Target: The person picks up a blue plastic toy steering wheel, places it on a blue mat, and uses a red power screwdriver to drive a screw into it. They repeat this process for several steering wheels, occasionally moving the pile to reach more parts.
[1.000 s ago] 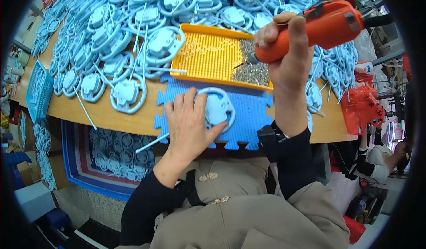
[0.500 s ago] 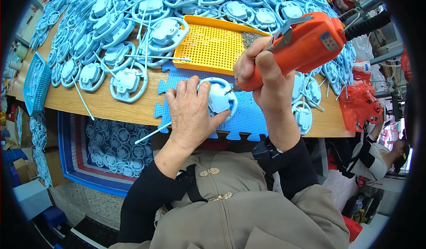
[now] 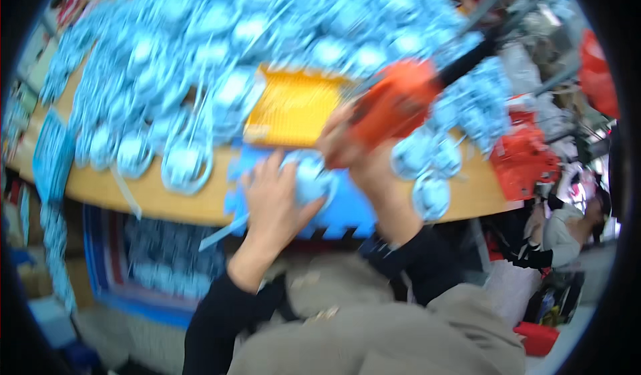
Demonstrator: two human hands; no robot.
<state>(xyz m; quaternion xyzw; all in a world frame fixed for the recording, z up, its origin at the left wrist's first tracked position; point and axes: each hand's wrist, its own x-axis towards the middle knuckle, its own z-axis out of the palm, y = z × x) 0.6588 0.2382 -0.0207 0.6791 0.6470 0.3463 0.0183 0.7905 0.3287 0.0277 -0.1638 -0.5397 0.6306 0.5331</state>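
Note:
The picture is smeared by motion. My left hand holds a light blue plastic part with a rounded frame, fingers at its left side and thumb along its near edge. The part rests on a blue foam mat, and a thin pale blue strip sticks out near my left wrist. Wrapped round an orange electric screwdriver is my right hand, just right of the part. The screwdriver's tip cannot be made out. Beyond both hands lies a yellow perforated tray, its right end partly hidden by my right hand.
A large heap of similar blue parts covers the far table. Several lie at the right. A blue basket stands at the left edge, a blue-rimmed bin below. Red bags and another person are right.
The whole view has shifted and blurred. My right hand and the screwdriver have moved left relative to the tray. My left hand stays on the same part.

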